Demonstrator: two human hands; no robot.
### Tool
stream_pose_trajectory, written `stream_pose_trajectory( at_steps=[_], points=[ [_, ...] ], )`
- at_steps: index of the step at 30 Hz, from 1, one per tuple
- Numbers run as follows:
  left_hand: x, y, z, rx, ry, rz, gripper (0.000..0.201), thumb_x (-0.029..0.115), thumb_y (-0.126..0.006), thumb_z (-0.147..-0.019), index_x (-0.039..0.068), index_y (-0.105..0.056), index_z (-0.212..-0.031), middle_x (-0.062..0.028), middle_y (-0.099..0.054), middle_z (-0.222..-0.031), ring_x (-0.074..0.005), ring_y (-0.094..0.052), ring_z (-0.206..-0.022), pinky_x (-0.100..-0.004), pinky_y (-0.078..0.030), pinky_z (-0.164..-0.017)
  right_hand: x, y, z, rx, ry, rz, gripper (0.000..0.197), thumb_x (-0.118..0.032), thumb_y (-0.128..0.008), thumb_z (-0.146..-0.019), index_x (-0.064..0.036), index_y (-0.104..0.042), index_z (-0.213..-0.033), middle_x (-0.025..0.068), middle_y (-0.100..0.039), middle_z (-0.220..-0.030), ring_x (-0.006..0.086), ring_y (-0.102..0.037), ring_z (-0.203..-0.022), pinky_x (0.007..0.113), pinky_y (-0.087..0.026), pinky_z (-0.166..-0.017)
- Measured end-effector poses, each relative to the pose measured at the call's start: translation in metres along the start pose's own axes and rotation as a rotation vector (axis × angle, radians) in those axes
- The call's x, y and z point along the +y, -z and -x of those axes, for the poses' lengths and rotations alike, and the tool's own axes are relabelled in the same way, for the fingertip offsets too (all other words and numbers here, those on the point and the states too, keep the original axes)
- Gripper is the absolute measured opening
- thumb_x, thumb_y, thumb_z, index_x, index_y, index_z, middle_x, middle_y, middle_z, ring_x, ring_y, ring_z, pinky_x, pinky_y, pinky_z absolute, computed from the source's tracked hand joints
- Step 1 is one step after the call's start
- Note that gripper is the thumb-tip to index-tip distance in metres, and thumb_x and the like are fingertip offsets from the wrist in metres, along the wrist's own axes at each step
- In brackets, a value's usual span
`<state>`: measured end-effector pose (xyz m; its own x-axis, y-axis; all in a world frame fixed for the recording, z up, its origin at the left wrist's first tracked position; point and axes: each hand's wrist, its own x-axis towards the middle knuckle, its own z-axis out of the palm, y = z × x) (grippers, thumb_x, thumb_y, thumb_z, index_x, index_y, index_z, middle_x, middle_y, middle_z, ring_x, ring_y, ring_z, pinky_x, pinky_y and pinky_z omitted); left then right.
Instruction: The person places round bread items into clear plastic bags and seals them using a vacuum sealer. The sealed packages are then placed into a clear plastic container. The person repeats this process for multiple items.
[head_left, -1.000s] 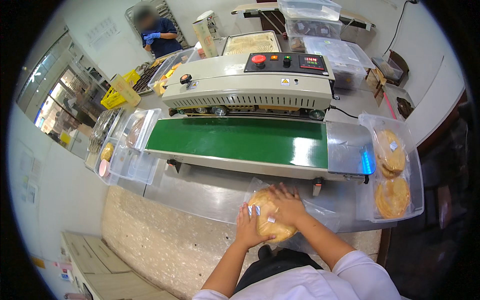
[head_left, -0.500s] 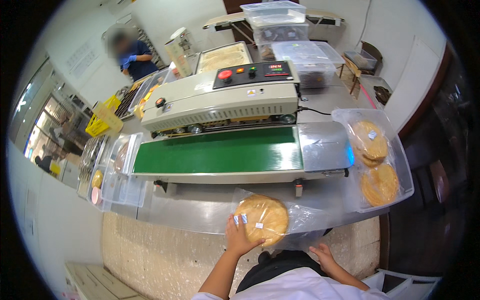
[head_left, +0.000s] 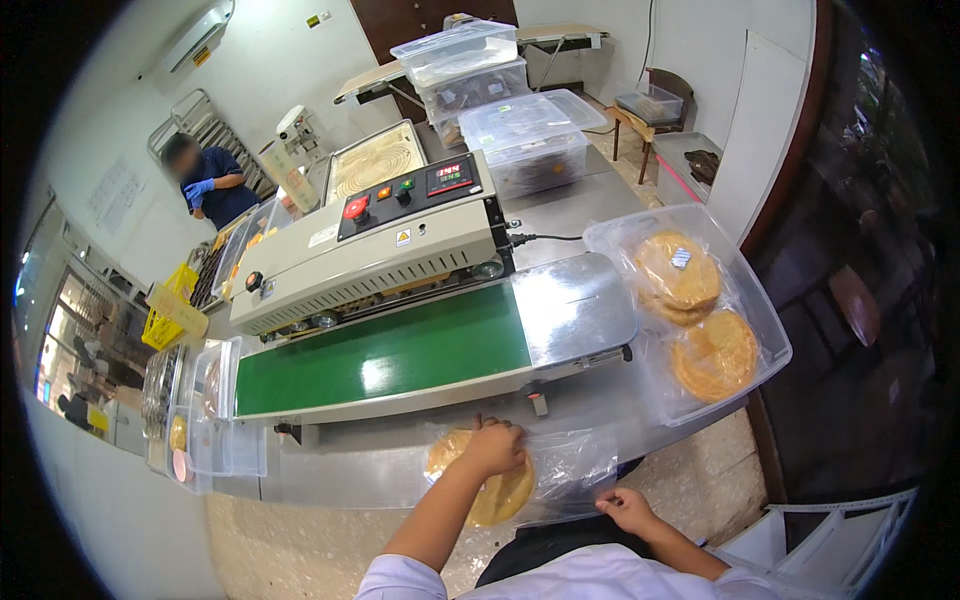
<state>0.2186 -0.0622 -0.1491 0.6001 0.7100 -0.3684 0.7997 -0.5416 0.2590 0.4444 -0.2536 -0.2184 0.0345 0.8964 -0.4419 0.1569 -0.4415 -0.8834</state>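
A clear plastic bag with round golden flatbread point(head_left: 505, 497) in it lies at the table's near edge, partly overhanging. My left hand point(head_left: 495, 447) is on top of the bread with its fingers bent down onto the bag, hiding part of it. The loose, bread-free end of the bag point(head_left: 575, 465) stretches to the right. At that end's near corner, my right hand point(head_left: 628, 511) pinches the plastic between thumb and fingers. Just beyond the bag stands a band sealing machine point(head_left: 370, 240) with a green conveyor belt point(head_left: 400, 350) and lit number displays.
To the right, a clear plastic tub point(head_left: 770, 345) holds bagged flatbreads point(head_left: 712, 355). Lidded clear boxes point(head_left: 525, 150) are stacked behind the sealer, beside a metal baking tray point(head_left: 375, 160). More clear containers point(head_left: 230, 430) stand left. A person point(head_left: 215, 180) wearing blue gloves is at the far left.
My left hand has shifted from the bread's left edge to its top, fingers now bent. My right hand has moved in to the bag's loose end. The view has turned rightward.
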Motion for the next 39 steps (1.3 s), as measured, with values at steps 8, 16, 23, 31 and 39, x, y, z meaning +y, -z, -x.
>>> stream_pose_trajectory(
  at_steps=[8, 16, 23, 31, 39],
  points=[
    [-0.011, 0.063, 0.061, 0.212, -0.235, 0.864, 0.011, 0.008, -0.065, -0.071, 0.005, -0.060, -0.079, -0.0083, -0.061, -0.090, -0.0179, -0.056, -0.085, -0.0315, -0.043, -0.079, -0.178, 0.084, 0.018, 0.153, 0.670, 0.343, 0.012, -0.011, -0.064, -0.075, -0.0028, -0.060, -0.083, 0.0113, -0.062, -0.082, 0.0203, -0.059, -0.071, 0.029, -0.045, -0.063],
    [0.009, 0.020, 0.063, 0.568, 0.170, 1.158, 0.009, 0.005, -0.058, -0.082, 0.003, -0.055, -0.090, -0.0076, -0.061, -0.094, -0.0118, -0.056, -0.082, -0.0260, -0.045, -0.075, -0.214, 0.048, -0.065, -0.125, 0.668, -0.657, 0.019, -0.010, -0.067, -0.075, -0.0022, -0.059, -0.091, 0.0053, -0.062, -0.085, 0.0128, -0.057, -0.073, 0.026, -0.046, -0.072],
    [-0.013, 0.019, 0.056, 0.752, -0.046, 1.626, 0.015, 0.001, -0.054, -0.083, 0.004, -0.047, -0.096, -0.0066, -0.061, -0.086, -0.0121, -0.059, -0.078, -0.0239, -0.046, -0.071, -0.204, 0.025, -0.089, -0.117, 0.535, -0.242, 0.012, -0.010, -0.056, -0.085, -0.0007, -0.061, -0.090, 0.0045, -0.064, -0.081, 0.0090, -0.057, -0.075, 0.021, -0.045, -0.069],
    [-0.022, 0.071, 0.065, 0.667, 0.008, 1.465, 0.011, 0.010, -0.054, -0.087, 0.001, -0.054, -0.093, -0.0073, -0.063, -0.085, -0.0128, -0.059, -0.079, -0.0240, -0.046, -0.072, -0.233, 0.016, -0.079, -0.046, 0.541, -0.293, 0.011, -0.009, -0.055, -0.085, -0.0007, -0.062, -0.089, 0.0028, -0.062, -0.078, 0.0064, -0.053, -0.068, 0.019, -0.043, -0.062],
    [-0.028, 0.110, 0.065, 0.874, -0.106, 1.486, 0.008, 0.010, -0.054, -0.086, 0.002, -0.055, -0.084, -0.0081, -0.063, -0.083, -0.0133, -0.059, -0.078, -0.0245, -0.045, -0.073, -0.270, 0.017, -0.080, 0.137, 0.714, -0.115, 0.012, -0.007, -0.054, -0.085, 0.0014, -0.062, -0.085, 0.0023, -0.059, -0.074, 0.0074, -0.053, -0.068, 0.019, -0.043, -0.063]
  ],
)
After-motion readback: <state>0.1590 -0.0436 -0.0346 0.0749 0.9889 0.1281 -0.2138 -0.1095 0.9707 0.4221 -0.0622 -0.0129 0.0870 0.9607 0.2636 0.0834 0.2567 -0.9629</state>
